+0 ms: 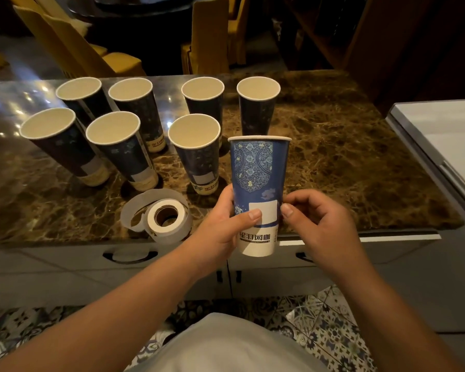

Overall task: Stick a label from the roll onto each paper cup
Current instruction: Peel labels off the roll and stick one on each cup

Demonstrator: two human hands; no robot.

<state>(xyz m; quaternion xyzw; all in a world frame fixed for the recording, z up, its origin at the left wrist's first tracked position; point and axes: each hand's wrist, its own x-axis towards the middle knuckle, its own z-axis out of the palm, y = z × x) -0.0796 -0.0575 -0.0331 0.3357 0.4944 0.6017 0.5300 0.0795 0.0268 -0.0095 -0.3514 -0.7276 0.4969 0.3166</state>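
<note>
Both hands meet on one blue paper cup [259, 178], held upright above the near edge of the table [346, 157]: the left hand [223, 224] wraps its lower wall with the thumb pressed on a white label [266, 210], while the right hand [320, 218] pinches the cup's right side beside that label. Seven more cups [193, 146] stand open-mouthed on the table in two loose rows, well apart from the held one; three in the near row carry a pale patch low on the wall, probably labels, though the light is too dim to be sure. The label roll [167, 217] lies flat just left of the left hand, a loop of backing strip [134, 208] curling around it. Dark brown marble with pale veining forms the tabletop, glossy with reflected lights at the left. Grey cabinet fronts [65, 267] sit under it, patterned floor tiles [325, 334] below, yellow chairs [113, 60] beyond, and a white appliance [440, 135] at the right.
</note>
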